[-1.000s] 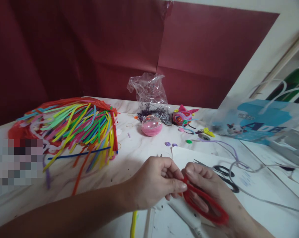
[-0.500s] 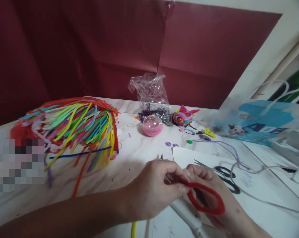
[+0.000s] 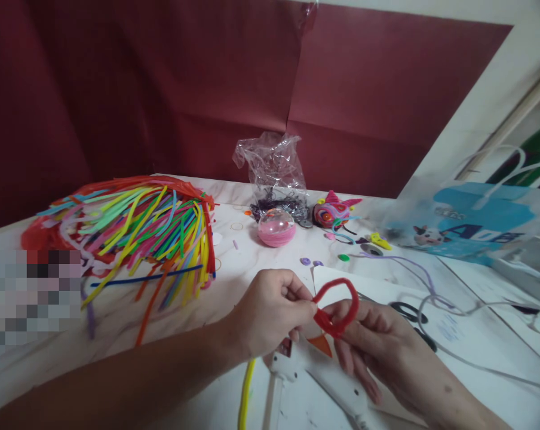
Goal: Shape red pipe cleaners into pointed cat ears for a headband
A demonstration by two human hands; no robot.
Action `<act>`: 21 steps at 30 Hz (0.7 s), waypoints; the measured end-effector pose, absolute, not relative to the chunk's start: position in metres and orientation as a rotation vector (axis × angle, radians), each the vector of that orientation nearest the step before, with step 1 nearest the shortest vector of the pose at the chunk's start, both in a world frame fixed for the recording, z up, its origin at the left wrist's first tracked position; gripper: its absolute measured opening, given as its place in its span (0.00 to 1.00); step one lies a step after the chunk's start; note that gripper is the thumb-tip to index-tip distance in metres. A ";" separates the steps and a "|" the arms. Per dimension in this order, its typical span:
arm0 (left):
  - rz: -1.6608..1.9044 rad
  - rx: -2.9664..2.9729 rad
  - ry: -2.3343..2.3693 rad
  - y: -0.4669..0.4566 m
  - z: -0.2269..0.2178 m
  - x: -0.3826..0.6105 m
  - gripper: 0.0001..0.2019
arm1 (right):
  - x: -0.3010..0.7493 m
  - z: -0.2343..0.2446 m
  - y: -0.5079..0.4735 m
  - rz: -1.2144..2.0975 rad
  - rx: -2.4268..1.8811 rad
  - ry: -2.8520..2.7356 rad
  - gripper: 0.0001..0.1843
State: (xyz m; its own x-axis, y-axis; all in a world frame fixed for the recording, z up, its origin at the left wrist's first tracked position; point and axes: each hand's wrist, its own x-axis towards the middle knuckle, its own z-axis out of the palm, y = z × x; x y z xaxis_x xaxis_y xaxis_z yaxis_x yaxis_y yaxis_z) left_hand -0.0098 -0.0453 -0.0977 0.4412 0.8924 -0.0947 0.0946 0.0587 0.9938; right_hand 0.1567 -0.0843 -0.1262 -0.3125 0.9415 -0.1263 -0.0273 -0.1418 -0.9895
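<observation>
A red pipe cleaner [image 3: 353,301], bent into a closed loop, is held up between my two hands. My left hand [image 3: 270,313] pinches its left side between thumb and fingers. On the lower right of the loop, my right hand [image 3: 373,334] grips with thumb and index finger, its other fingers hanging loosely below. Under the hands lies a white glue gun [image 3: 337,382], partly covered by them. A yellow pipe cleaner [image 3: 247,391] runs down beside it to the bottom edge. Black-handled scissors [image 3: 411,313] rest on white paper [image 3: 341,280], partly behind my right hand.
A large pile of coloured pipe cleaners [image 3: 149,233] spreads at left. Toward the back stand a clear ball with pink wrapping [image 3: 276,230], a plastic bag [image 3: 274,161] and a decorated pink ball [image 3: 333,214]. A carrier bag [image 3: 480,221] and a grey cord [image 3: 485,364] are at right.
The red loop has risen and turned from drooping down at the right to standing upright. My left hand has shifted slightly left and up; the right hand's fingers now show below the loop.
</observation>
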 end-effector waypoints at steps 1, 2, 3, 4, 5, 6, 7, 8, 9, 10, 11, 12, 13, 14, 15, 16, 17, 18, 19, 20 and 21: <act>0.777 1.386 0.977 -0.045 -0.097 -0.009 0.03 | 0.158 -0.126 -0.085 1.597 -1.078 -1.323 0.20; 0.786 1.382 0.996 -0.045 -0.097 -0.009 0.03 | 0.159 -0.125 -0.085 1.623 -1.046 -1.312 0.19; 0.796 1.375 1.006 -0.044 -0.097 -0.009 0.03 | 0.160 -0.124 -0.085 1.645 -1.019 -1.302 0.19; 0.808 1.367 1.010 -0.044 -0.097 -0.008 0.03 | 0.160 -0.123 -0.085 1.663 -0.994 -1.301 0.18; 0.821 1.361 1.014 -0.045 -0.098 -0.008 0.03 | 0.159 -0.121 -0.085 1.671 -0.977 -1.306 0.17; 0.836 1.358 1.016 -0.045 -0.099 -0.007 0.03 | 0.159 -0.120 -0.085 1.668 -0.973 -1.311 0.15; 0.848 1.358 1.018 -0.045 -0.100 -0.007 0.03 | 0.158 -0.119 -0.084 1.656 -0.979 -1.320 0.14; 0.852 1.360 1.021 -0.045 -0.101 -0.007 0.03 | 0.157 -0.119 -0.084 1.637 -0.996 -1.328 0.13; 0.852 1.362 1.027 -0.045 -0.102 -0.007 0.03 | 0.156 -0.119 -0.083 1.614 -1.026 -1.331 0.14; 0.851 1.365 1.033 -0.045 -0.102 -0.006 0.03 | 0.156 -0.120 -0.083 1.585 -1.061 -1.333 0.14; 0.847 1.371 1.034 -0.046 -0.103 -0.006 0.03 | 0.156 -0.121 -0.082 1.549 -1.101 -1.333 0.16; 0.843 1.378 1.032 -0.046 -0.104 -0.006 0.03 | 0.157 -0.122 -0.082 1.510 -1.138 -1.332 0.17; 0.842 1.382 1.026 -0.046 -0.104 -0.007 0.03 | 0.157 -0.124 -0.082 1.465 -1.176 -1.329 0.18; 0.837 1.383 1.012 -0.047 -0.104 -0.007 0.04 | 0.158 -0.125 -0.082 1.423 -1.212 -1.325 0.20; 0.827 1.379 0.994 -0.047 -0.104 -0.007 0.04 | 0.158 -0.125 -0.083 1.385 -1.242 -1.324 0.20; 0.809 1.369 0.974 -0.047 -0.105 -0.008 0.04 | 0.159 -0.125 -0.083 1.354 -1.271 -1.322 0.21; 0.783 1.357 0.949 -0.047 -0.105 -0.008 0.04 | 0.159 -0.125 -0.084 1.331 -1.296 -1.321 0.21; 0.755 1.353 0.922 -0.047 -0.105 -0.008 0.05 | 0.159 -0.125 -0.084 1.315 -1.317 -1.323 0.21; 0.725 1.356 0.898 -0.046 -0.106 -0.009 0.07 | 0.159 -0.124 -0.084 1.306 -1.331 -1.327 0.21; 0.693 1.369 0.882 -0.046 -0.106 -0.009 0.09 | 0.159 -0.123 -0.085 1.303 -1.343 -1.331 0.21; 0.666 1.385 0.877 -0.046 -0.106 -0.009 0.10 | 0.159 -0.123 -0.085 1.304 -1.351 -1.334 0.21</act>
